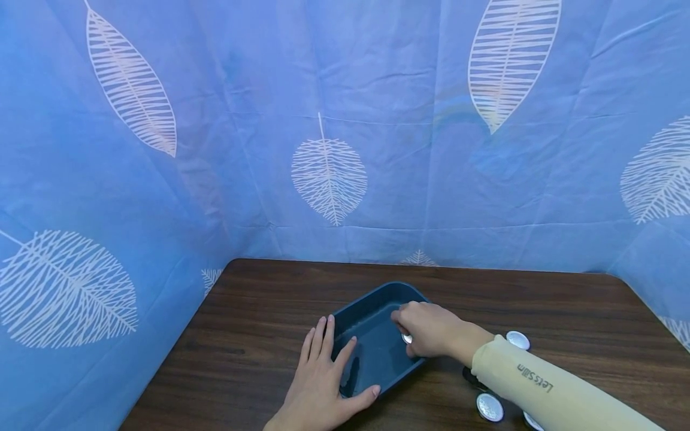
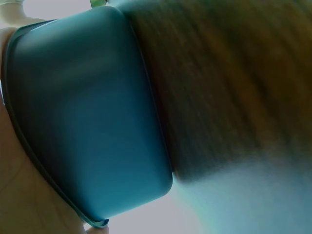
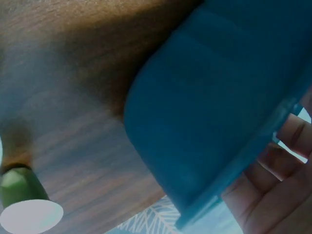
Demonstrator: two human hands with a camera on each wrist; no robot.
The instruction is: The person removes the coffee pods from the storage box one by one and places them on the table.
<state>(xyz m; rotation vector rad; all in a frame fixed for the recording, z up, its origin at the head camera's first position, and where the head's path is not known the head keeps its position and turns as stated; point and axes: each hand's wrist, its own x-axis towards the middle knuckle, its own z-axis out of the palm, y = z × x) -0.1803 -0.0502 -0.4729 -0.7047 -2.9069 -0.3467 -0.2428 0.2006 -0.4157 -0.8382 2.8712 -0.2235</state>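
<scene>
A dark blue-green rectangular tray (image 1: 372, 335) stands at an angle on the table. My left hand (image 1: 323, 380), fingers straight and spread, rests on the tray's near left rim, with the thumb at the near corner. The tray's outer wall (image 2: 92, 117) fills much of the left wrist view. Over the tray's right side, my right hand (image 1: 428, 326) has its fingers curled round a coffee capsule (image 1: 407, 339), whose silver lid shows under the fingers. In the right wrist view the tray wall (image 3: 209, 107) hides the held capsule and the fingertips.
Right of the tray are more coffee capsules: one with a silver lid (image 1: 517, 340) beyond my forearm, another (image 1: 490, 407) nearer, partly covered ones beside it. A green capsule (image 3: 22, 187) shows in the right wrist view. Behind the wooden table (image 1: 259, 323) hangs a blue leaf-patterned cloth (image 1: 399, 179).
</scene>
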